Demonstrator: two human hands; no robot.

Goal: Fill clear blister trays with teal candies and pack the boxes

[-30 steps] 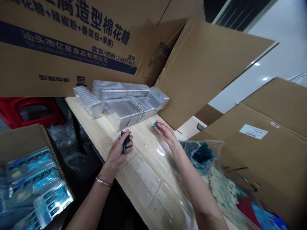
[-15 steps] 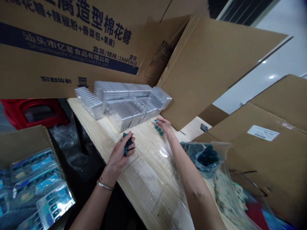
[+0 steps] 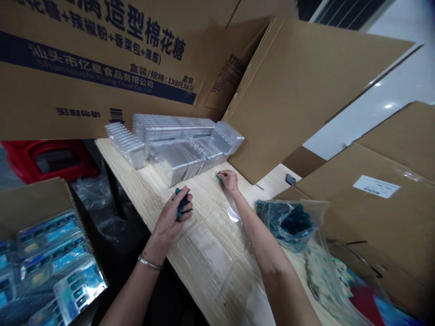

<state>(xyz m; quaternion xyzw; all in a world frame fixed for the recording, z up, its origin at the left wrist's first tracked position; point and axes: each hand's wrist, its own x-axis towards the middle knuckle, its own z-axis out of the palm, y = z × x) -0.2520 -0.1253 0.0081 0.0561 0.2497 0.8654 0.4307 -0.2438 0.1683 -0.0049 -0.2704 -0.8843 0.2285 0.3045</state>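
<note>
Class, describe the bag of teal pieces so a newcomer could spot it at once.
On the wooden table, find the person's right forearm. Just beside it sits a clear plastic bag, the only bag holding dark teal pieces.

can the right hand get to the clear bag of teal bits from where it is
Probably yes: the right hand is close to the clear plastic bag of teal pieces, with nothing standing between them. The stack of clear plastic trays lies off on the hand's other side.
</note>
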